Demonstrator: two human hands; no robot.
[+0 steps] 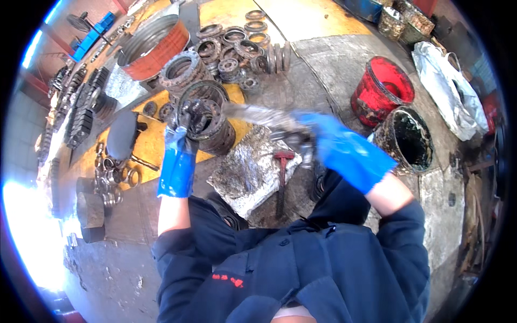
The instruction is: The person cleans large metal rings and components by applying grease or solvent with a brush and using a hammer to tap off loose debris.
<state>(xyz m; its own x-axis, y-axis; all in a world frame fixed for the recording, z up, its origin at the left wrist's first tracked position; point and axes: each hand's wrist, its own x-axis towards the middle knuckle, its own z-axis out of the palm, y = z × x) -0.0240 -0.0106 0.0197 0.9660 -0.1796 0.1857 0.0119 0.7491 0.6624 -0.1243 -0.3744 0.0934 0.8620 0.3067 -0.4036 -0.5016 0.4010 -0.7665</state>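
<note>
Both my hands wear long blue rubber gloves, dark with grease at the fingers. My left hand point(186, 125) grips the rim of a stack of dark metal rings point(211, 119) standing on the yellow-and-grey floor. My right hand point(318, 137) is closed on a grimy tool point(258, 114) that blurs out leftward toward the ring stack; I cannot tell its kind. A foil-wrapped block point(249, 171) lies below my hands, with a red-headed hammer point(283, 177) resting on its right edge.
Several gears and rings point(237, 48) lie at the back, beside a rusty orange drum point(153, 46). A red bucket point(382, 89) and a black greasy bucket point(409, 140) stand to the right. A white sack point(447, 91) lies beyond them. Small rings point(110, 175) lie left.
</note>
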